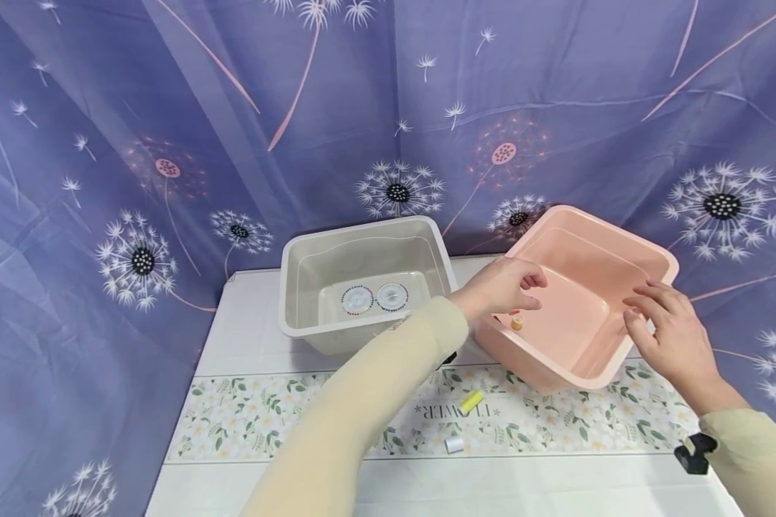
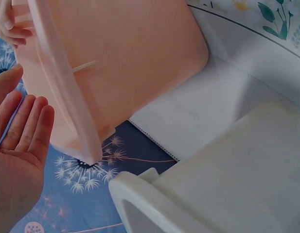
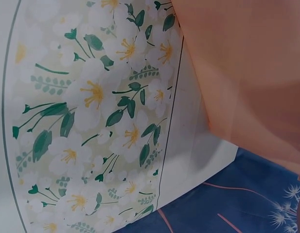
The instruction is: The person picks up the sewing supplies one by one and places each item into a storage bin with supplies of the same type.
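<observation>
My left hand hovers over the left side of a pink plastic bin. Its fingers are loosely bent and nothing shows between them. In the left wrist view the palm of that left hand is bare. At the bin's right rim is my right hand, fingers relaxed and holding nothing visible; whether it touches the rim I cannot tell. Inside the bin, below the left hand, lie a small tan-orange thread spool and something red, partly hidden by the wall and hand.
Left of the pink bin stands a grey bin holding two round pin wheels, one on the left and another pin wheel beside it. A yellow thread spool and a white spool lie on the flowered table covering.
</observation>
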### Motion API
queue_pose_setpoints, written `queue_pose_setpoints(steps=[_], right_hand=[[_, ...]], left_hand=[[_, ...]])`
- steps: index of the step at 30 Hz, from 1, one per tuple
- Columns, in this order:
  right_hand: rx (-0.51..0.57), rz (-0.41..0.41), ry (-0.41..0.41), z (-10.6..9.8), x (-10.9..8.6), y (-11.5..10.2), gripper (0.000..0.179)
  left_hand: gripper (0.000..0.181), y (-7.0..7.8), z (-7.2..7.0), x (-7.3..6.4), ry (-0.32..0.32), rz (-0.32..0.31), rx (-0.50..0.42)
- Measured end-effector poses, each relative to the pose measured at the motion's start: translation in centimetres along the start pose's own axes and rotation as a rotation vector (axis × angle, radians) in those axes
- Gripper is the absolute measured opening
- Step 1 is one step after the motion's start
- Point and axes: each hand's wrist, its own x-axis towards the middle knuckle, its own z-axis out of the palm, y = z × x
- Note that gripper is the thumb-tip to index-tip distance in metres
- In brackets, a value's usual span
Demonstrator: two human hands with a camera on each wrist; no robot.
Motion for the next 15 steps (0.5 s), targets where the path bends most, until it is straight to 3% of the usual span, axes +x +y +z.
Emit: queue_pose_setpoints(steps=[15], right_hand=[[0.002,-0.005,-0.006,0.0,-0.1,0.2,0.036]], left_hand=[[0.036,0.6,-1.3,-2.2,0.026,0.071,-0.104]])
